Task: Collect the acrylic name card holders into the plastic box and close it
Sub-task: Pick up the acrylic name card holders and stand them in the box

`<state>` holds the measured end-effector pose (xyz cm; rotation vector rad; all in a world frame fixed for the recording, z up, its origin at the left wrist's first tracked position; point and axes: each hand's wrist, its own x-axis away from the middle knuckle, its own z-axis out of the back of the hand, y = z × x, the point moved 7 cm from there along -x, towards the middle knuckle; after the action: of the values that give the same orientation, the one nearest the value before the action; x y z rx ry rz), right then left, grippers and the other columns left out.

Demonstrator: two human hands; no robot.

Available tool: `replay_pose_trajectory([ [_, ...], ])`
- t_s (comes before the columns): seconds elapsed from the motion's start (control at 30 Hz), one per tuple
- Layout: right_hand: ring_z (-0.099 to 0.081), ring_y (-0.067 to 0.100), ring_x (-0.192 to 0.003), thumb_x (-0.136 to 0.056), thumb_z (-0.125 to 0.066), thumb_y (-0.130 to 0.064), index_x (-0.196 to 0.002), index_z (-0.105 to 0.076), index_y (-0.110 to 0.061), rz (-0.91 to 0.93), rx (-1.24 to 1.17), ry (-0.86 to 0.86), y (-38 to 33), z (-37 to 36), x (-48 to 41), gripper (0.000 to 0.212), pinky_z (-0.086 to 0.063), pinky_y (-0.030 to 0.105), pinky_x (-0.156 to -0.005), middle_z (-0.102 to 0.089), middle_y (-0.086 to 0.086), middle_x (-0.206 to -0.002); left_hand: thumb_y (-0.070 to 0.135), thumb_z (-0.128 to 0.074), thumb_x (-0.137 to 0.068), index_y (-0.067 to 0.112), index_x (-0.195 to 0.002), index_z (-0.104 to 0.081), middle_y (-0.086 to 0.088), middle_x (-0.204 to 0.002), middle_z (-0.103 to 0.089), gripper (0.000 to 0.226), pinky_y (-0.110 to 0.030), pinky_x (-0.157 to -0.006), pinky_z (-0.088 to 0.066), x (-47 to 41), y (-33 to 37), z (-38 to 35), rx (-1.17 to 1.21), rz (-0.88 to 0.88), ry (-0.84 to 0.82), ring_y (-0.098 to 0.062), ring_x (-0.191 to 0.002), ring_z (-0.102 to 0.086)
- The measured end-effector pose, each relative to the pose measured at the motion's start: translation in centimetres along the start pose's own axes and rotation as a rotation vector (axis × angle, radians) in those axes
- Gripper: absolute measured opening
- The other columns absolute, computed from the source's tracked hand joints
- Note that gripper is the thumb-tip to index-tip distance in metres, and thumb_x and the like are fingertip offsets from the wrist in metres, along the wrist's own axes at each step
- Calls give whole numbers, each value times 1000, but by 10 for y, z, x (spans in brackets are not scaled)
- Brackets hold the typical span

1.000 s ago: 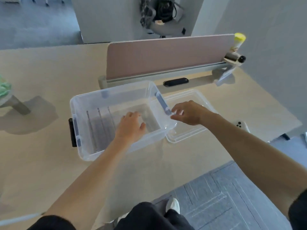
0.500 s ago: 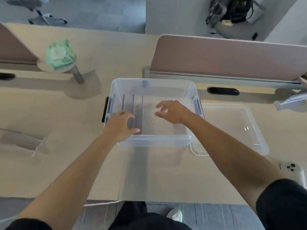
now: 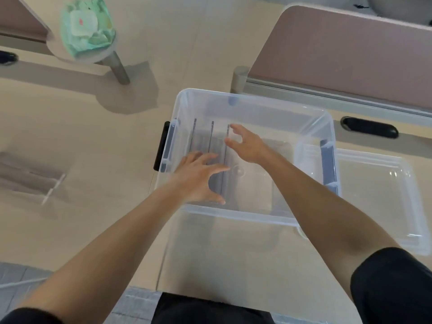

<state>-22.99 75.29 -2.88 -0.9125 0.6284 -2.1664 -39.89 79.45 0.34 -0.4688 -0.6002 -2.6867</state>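
Holders (image 3: 211, 146) stand in the plastic box (image 3: 257, 108) under the spread, empty fingers (image 3: 217, 157) of both hands.

Green wipes pack (image 3: 87, 26) on stand; pink divider (image 3: 346, 54) behind.

Beige desk (image 3: 98, 141), pink divider panel (image 3: 339, 57), grey carpet (image 3: 138, 302).

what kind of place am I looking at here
Most likely an open-plan office: a long pale desk with a padded divider screen, a black cable port and grey carpet tiles below.
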Motion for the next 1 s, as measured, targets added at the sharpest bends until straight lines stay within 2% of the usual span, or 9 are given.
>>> replay_pose_trajectory([
  [0.1, -42, 21, -140, -98, -55, -45, -151, -35, -26, 27, -123, -31, 8, -8, -6, 60, -32, 28, -108, -44, 4, -153, 72, -70, -65, 51, -145, -29, 14, -159, -20, 93, -44, -116, -12, -2, -2, -4, -15, 1, 0, -26, -144, -11],
  [0.3, -42, 17, -140, -98, -56, -44, -151, -35, -27, 83, -225, -50, 10, -12, -11, 60, -39, 40, -112, -46, 3, -151, 67, -74, -65, 50, -144, -34, 17, -158, -24, 90, -40, -113, -16, -5, -3, -2, 34, 6, 21, -23, -140, -16],
  [0.57, -43, 19, -139, -98, -54, -47, -150, -35, -28, 113, -242, -43, 10, -11, -16, 59, -40, 50, -111, -46, 0, -151, 70, -71, -65, 51, -144, -32, 18, -157, -26, 90, -38, -112, -16, -7, -5, -2, 43, 25, 11, -21, -140, -16],
  [0.87, -52, 27, -130, -98, -52, -48, -150, -33, -30, 90, -269, -58, 9, -14, -13, 58, -44, 54, -107, -44, 1, -152, 67, -74, -64, 51, -143, -34, 17, -156, -29, 89, -40, -112, -16, -8, -8, -4, 77, 36, 10, -21, -139, -16],
  [1.0, -50, 23, -132, -90, -51, -62, -150, -34, -31, 82, -251, -77, 8, -12, -10, 69, -45, 54, -106, -47, 0, -150, 68, -74, -64, 50, -143, -35, 17, -155, -29, 90, -39, -111, -16, -8, -8, -3, 103, 35, 6, -22, -139, -16],
])
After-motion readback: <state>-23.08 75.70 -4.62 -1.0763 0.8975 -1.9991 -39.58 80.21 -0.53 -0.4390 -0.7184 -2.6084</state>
